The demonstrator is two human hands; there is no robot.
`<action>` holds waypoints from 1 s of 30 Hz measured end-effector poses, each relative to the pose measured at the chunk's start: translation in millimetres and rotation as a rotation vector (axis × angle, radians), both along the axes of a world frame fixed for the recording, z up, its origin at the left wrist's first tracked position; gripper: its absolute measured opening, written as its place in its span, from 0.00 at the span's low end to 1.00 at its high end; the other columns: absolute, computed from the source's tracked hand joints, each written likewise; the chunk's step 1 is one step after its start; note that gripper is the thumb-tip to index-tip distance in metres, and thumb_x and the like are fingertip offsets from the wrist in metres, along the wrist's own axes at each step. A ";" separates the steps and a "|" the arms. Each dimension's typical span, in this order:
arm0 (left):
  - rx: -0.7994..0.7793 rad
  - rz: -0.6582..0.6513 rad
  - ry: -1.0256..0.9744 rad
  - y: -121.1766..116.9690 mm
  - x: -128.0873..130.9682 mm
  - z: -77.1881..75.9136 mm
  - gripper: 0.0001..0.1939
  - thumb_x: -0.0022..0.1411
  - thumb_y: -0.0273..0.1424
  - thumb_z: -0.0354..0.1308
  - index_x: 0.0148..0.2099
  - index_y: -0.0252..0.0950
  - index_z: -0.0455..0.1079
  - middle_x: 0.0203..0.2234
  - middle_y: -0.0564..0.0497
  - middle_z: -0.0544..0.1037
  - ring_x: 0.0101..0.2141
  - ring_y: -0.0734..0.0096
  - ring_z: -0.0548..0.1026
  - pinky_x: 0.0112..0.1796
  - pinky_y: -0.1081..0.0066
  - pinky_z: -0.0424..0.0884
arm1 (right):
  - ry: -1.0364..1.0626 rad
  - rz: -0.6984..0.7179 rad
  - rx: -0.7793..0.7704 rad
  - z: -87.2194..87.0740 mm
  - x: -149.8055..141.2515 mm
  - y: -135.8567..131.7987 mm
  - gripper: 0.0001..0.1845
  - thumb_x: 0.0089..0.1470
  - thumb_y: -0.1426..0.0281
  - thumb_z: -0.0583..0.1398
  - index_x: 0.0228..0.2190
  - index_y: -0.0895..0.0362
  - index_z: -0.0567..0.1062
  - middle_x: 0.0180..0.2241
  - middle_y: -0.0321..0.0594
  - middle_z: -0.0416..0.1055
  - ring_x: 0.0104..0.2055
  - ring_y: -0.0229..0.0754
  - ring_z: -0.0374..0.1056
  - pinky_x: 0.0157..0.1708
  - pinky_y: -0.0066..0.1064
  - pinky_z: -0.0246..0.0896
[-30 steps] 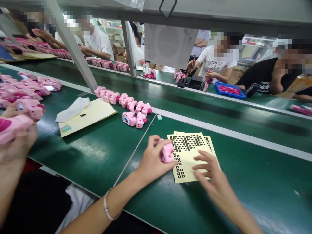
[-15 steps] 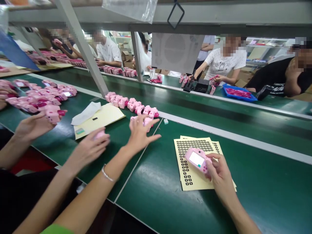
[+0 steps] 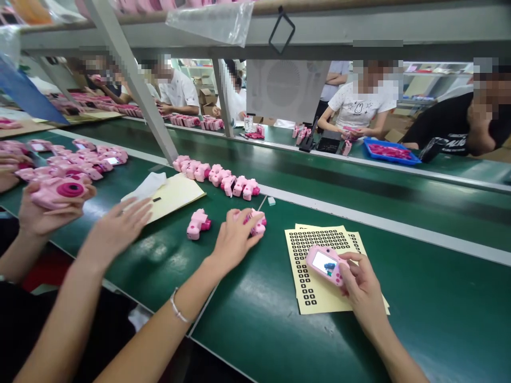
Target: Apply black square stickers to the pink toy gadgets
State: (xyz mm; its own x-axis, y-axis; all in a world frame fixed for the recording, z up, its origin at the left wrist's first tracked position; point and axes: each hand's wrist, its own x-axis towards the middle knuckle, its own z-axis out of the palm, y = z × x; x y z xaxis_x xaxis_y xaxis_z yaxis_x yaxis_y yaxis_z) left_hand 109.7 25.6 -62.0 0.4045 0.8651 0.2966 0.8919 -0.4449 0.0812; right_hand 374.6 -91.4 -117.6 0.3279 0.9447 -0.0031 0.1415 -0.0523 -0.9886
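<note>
My right hand [image 3: 359, 284] holds a pink toy camera [image 3: 319, 263] by its right end, above cream sticker sheets [image 3: 299, 290] printed with rows of small black squares. The camera's back faces up, and its screen is lit with a picture on it. Farther left, my left hand [image 3: 233, 236], with a silver bangle at the wrist, has its fingers curled over another pink toy camera [image 3: 259, 224] on the green bench. One more pink camera [image 3: 198, 224] lies just left of that hand.
A row of pink cameras [image 3: 217, 174] runs along the bench's back strip [image 3: 303, 202]. Close on my left are a co-worker's hands [image 3: 115, 234], one holding a camera [image 3: 59, 191]. A cream sheet [image 3: 179, 197], a post [image 3: 136, 80] and an overhead beam [image 3: 343, 34] are nearby.
My left hand has come down from spread fingers onto a camera. A neighbour's hand has drawn back left, leaving a camera on the bench. My right camera's screen now displays a picture.
</note>
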 end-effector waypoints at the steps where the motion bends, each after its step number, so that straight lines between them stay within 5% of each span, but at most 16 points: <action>1: -0.008 -0.003 0.043 -11.4 7.0 0.8 0.22 0.65 0.39 0.50 0.61 0.52 0.60 0.58 0.51 0.63 0.53 0.55 0.59 0.39 0.66 0.66 | 0.007 0.004 -0.003 0.6 -0.5 -0.1 0.23 0.55 0.50 0.57 0.41 0.54 0.64 0.27 0.39 0.71 0.21 0.32 0.59 0.18 0.21 0.53; 5: -0.063 -0.010 0.173 -51.7 31.2 5.2 0.26 0.63 0.39 0.53 0.63 0.52 0.56 0.55 0.49 0.66 0.48 0.56 0.63 0.37 0.63 0.64 | 0.045 -0.005 -0.010 5.4 -3.6 -1.1 0.22 0.55 0.51 0.58 0.41 0.55 0.64 0.26 0.38 0.71 0.21 0.32 0.57 0.19 0.21 0.52; 9: -0.129 -0.076 0.134 -63.2 38.9 13.2 0.25 0.62 0.40 0.56 0.61 0.51 0.60 0.50 0.48 0.68 0.46 0.57 0.63 0.43 0.57 0.61 | 0.056 -0.009 -0.013 10.4 -5.0 -1.6 0.22 0.54 0.51 0.58 0.40 0.55 0.65 0.24 0.36 0.69 0.20 0.31 0.56 0.19 0.21 0.51; 16: -0.389 -0.214 -0.086 -25.1 34.2 27.6 0.18 0.56 0.39 0.63 0.50 0.51 0.71 0.52 0.49 0.61 0.54 0.54 0.59 0.52 0.54 0.56 | 0.066 0.006 0.008 10.0 -3.1 -0.6 0.20 0.54 0.52 0.58 0.40 0.55 0.65 0.24 0.35 0.68 0.21 0.31 0.56 0.19 0.20 0.50; 21: -0.849 -0.468 -0.249 7.9 35.0 26.9 0.18 0.54 0.42 0.63 0.48 0.50 0.74 0.47 0.51 0.67 0.46 0.67 0.68 0.47 0.68 0.63 | 0.040 0.032 0.017 3.1 3.8 2.3 0.21 0.56 0.52 0.57 0.41 0.55 0.64 0.25 0.36 0.69 0.22 0.32 0.57 0.20 0.21 0.51; 26: -0.722 -0.343 -0.625 17.2 43.9 40.5 0.21 0.52 0.44 0.66 0.49 0.48 0.75 0.40 0.52 0.68 0.41 0.72 0.69 0.45 0.70 0.64 | 0.044 0.017 0.037 4.3 11.2 4.9 0.21 0.57 0.50 0.55 0.41 0.54 0.63 0.25 0.35 0.67 0.21 0.30 0.55 0.20 0.21 0.51; 30: -0.624 -0.285 -1.030 -5.5 60.0 58.0 0.20 0.51 0.41 0.67 0.47 0.44 0.76 0.40 0.50 0.70 0.41 0.72 0.70 0.43 0.71 0.67 | 0.085 -0.016 0.047 13.1 16.2 6.0 0.21 0.56 0.50 0.55 0.39 0.54 0.63 0.26 0.35 0.67 0.22 0.32 0.58 0.19 0.21 0.51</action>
State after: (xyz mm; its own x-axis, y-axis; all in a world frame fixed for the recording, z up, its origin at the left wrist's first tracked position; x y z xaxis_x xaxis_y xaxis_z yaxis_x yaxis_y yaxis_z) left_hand 169.7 20.1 -4.1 0.4239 0.8920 0.1570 0.1645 -0.2463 0.9551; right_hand 390.8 -85.4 -104.5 0.3438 0.9390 0.0127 0.0564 -0.0071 -0.9984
